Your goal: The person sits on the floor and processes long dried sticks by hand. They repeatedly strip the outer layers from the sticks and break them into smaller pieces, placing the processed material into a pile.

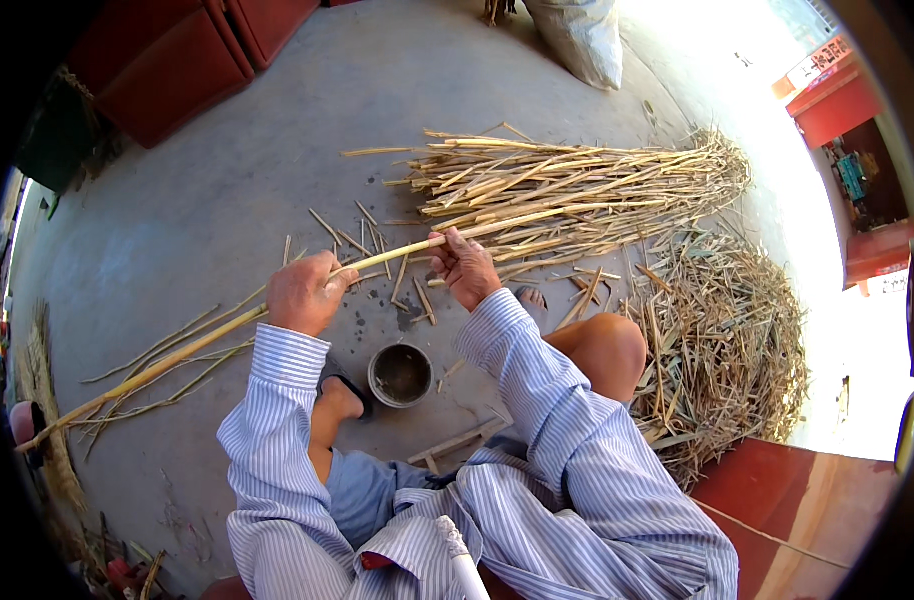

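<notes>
A long, pale yellow reed stalk (392, 254) runs slantwise across the view, from the far lower left up to the bundle at the right. My left hand (305, 292) is closed around it left of centre. Farther along, my right hand (465, 268) grips the same stalk between thumb and fingers. The palm side of the right hand partly shows. Beyond the right hand, the stalk passes over a large bundle of dry reed stalks (567, 180) on the floor. Below the hands, between my feet, stands a small dark metal bowl (426, 388).
A heap of dry leaves and husks (727, 340) lies to the right. Thin stalks (157, 350) rest at the left, and short cut pieces (424, 300) litter the floor. Red seats (167, 70) stand far left; a white sack (582, 40) is at the back.
</notes>
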Tool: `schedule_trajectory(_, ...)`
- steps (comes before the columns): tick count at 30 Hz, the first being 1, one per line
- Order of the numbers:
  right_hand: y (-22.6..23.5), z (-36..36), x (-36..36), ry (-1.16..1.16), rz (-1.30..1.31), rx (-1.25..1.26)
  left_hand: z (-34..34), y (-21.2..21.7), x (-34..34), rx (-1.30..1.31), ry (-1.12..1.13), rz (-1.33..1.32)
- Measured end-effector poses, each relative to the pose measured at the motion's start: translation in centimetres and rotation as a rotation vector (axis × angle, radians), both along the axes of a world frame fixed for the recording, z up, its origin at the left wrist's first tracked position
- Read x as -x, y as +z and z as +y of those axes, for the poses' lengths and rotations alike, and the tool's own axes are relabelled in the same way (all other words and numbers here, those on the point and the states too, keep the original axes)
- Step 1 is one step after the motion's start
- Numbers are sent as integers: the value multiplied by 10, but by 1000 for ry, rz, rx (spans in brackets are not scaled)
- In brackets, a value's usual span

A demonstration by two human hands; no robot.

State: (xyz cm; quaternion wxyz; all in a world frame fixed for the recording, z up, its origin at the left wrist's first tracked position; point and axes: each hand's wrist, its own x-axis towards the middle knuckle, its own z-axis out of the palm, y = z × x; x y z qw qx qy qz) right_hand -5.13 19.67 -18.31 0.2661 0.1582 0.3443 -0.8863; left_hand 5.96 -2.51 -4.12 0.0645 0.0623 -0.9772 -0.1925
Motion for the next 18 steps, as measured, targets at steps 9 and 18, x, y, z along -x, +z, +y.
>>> schedule_trajectory(9, -2, 74, 52, -158, -110, 194, -16, 18, -12, -119, 58, -28)
schedule_trajectory(18, 5, 32, 23, -163, 63, -62, -6, 15, -12, -52, 55, 62)
